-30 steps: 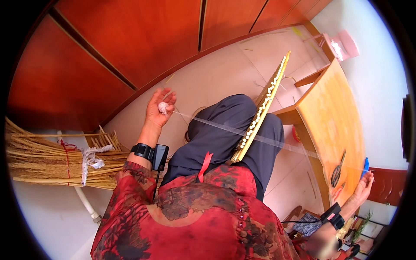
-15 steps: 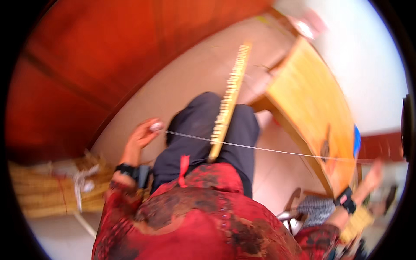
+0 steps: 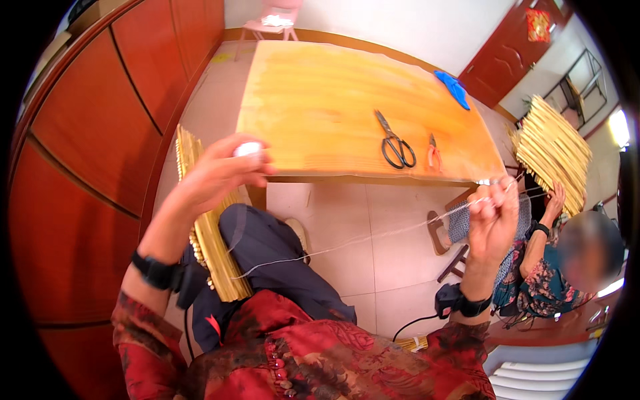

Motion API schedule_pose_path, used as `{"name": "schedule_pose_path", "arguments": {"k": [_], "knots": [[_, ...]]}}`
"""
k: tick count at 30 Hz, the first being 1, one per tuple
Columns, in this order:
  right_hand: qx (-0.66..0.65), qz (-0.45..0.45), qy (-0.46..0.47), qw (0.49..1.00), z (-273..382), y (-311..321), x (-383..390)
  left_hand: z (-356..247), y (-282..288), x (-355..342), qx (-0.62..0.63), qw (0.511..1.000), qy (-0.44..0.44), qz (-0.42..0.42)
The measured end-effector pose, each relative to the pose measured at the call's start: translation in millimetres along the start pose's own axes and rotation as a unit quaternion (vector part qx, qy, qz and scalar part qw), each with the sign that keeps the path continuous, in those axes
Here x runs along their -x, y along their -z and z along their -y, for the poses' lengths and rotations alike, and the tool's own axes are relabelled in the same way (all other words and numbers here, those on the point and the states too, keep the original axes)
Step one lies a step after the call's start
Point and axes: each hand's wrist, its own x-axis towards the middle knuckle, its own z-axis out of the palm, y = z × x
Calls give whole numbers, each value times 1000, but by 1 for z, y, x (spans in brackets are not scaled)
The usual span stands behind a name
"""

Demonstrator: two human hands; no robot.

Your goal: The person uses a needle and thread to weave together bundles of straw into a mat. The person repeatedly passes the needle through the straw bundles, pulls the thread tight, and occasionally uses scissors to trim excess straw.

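A narrow bundle of yellow straw, with rows of knots down one side, leans across my lap at the left. My left hand is raised over its upper part, fingers curled around a small white round thing, blurred and too bright to name exactly. A thin white string rises slackly from the lower end of the bundle to my right hand. Held up past the table's near right corner, my right hand pinches this string between its fingers.
A wooden table stands ahead, bearing black-handled scissors, red-handled pliers and a blue cloth. To the right, another person holds a straw mat. Red cabinets line the left; a pink chair stands behind.
My view has swung toward the table and the other person. Both hands are now raised higher in view; the string, taut before, hangs slacker. The straw bundle now appears farther left.
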Motion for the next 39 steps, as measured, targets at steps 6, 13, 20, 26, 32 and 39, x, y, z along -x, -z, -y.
{"name": "schedule_pose_path", "arguments": {"k": [6, 13, 20, 26, 32, 39], "knots": [[54, -99, -109, 988, -49, 24, 33, 67, -102, -158, -150, 985, 20, 80], [-25, -115, -229, 966, -77, 28, 56, 121, -167, -235, -419, 906, -44, 44], [-38, -105, -248, 962, -81, 30, 58, 142, -156, -229, -420, 882, -212, -21], [-12, -68, -229, 971, -85, 15, 53, 92, -120, -180, -180, 978, 100, 38], [49, -47, -223, 972, -91, -19, 29, 60, -66, -94, -604, 766, -213, -49], [137, 115, -144, 973, -94, -80, -10, 19, -88, 4, 35, 994, -85, 66]]}}
